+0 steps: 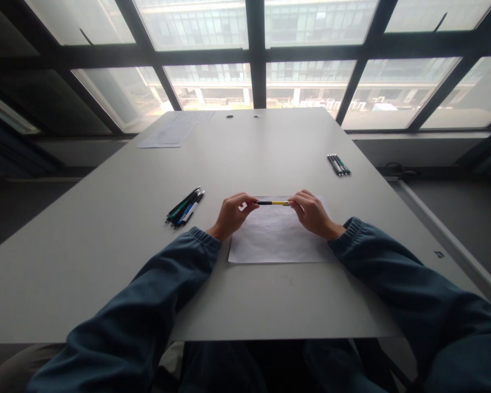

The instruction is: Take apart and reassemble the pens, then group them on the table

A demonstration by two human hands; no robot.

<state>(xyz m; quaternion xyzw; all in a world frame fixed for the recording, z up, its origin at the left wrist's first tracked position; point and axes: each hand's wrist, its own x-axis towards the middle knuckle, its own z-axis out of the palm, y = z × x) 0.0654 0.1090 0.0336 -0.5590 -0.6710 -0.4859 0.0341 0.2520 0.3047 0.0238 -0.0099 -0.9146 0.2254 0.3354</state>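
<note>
At the bottom of the frame two dark blue sleeves run up from the lower corners toward the middle, where both hands meet over a sheet of paper [276, 237] lying flat on the grey table [106, 262]. The left hand [231, 214] pinches one end of a black and yellow pen [273, 203] between thumb and fingertips, and the right hand [313, 213] closes on the other end the same way, so the pen lies level just above the far edge of the sheet, at the centre of the frame. Both grips are narrow and tight on the pen's ends, with only the middle of the barrel showing between them. Judging from this hold, any pulling or twisting is best kept straight along the barrel, with the wrists low over the paper so that a loose piece would drop onto the sheet and not roll off. Left of centre lies a bunch of pens [185, 207], fanned slightly; farther off, at the right, a smaller bundle of pens [339, 164]; in the upper left, more papers [172, 131] near the table's far edge, below the windows.
</note>
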